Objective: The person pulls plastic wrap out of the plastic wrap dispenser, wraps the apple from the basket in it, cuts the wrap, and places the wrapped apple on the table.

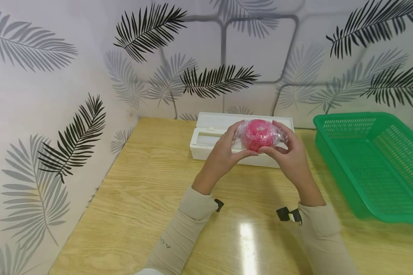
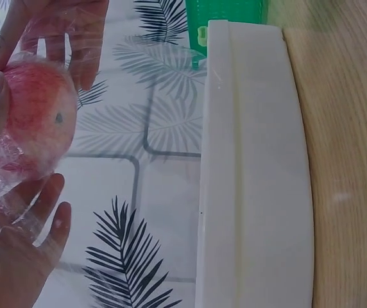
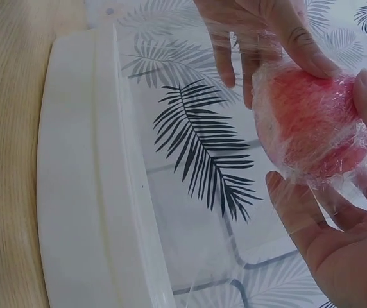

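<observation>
Fruit (image 1: 256, 135) in clear film (image 1: 279, 134) is held raised near the far box (image 1: 204, 153); I note left hand (image 1: 221, 152) and right hand (image 1: 291, 157) curled round it, fingers parted to its width. Basket (image 1: 347, 173) stands right.

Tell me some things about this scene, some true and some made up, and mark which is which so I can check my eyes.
1. The left hand and right hand both hold the reddish round item. True.
2. The reddish round item is bare. False: clear film covers it.
3. In the head view, the green basket is right of the white box. True.
4. The white box's lid is closed. False: it stands open at the back.
5. Both sleeves are black. False: they are beige.
6. The wall has a leaf pattern. True.
</observation>
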The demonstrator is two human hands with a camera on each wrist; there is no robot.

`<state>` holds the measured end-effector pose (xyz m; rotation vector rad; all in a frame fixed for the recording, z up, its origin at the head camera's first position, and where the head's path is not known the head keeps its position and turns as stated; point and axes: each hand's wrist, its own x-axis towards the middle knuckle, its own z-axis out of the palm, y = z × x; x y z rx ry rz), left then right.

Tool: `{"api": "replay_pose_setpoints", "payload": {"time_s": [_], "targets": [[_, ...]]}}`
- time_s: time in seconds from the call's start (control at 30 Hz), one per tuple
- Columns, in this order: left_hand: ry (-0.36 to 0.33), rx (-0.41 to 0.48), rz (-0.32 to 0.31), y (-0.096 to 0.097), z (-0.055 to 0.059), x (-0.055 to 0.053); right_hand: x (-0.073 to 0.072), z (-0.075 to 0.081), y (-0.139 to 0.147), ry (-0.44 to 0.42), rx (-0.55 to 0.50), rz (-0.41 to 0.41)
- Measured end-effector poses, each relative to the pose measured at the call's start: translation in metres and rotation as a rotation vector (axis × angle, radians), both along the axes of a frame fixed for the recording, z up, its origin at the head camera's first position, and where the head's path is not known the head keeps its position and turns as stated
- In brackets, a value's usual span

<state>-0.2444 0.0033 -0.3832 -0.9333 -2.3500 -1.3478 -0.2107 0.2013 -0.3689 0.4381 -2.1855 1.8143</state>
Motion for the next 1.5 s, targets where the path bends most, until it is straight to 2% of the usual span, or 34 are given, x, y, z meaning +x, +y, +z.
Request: {"api": "replay_pose_setpoints", "payload": {"time_s": [0.13, 0.3, 0.43, 0.57, 0.93, 1.23, 1.5], "targets": [[-0.036, -0.008, -0.005, -0.002, -0.001, 0.003, 0.001, -0.003, 0.001, -0.003, 0.023, 0.006], [-0.048, 0.013, -0.019, -0.003, -0.003, 0.006, 0.004, -0.003, -0.002, 0.0, 0.039, -0.019], [-0.048, 0.04, -0.044, -0.002, -0.005, 0.008, 0.012, 0.006, -0.008, -0.015, 0.032, -0.035], [-0.044, 0.047, -0.037, -0.002, -0.003, 0.009, 0.018, 0.015, -0.012, -0.024, 0.045, -0.048], [-0.039, 0.02, -0.02, -0.002, 0.008, 0.006, 0.001, 0.004, -0.006, -0.021, 0.074, -0.108], [-0.038, -0.001, -0.009, -0.004, 0.011, 0.007, 0.002, 0.009, -0.006, 0.004, 0.088, -0.132], [-0.087, 0.012, -0.049, -0.002, 0.013, 0.009, 0.006, 0.01, 0.001, -0.03, 0.162, -0.138]]}}
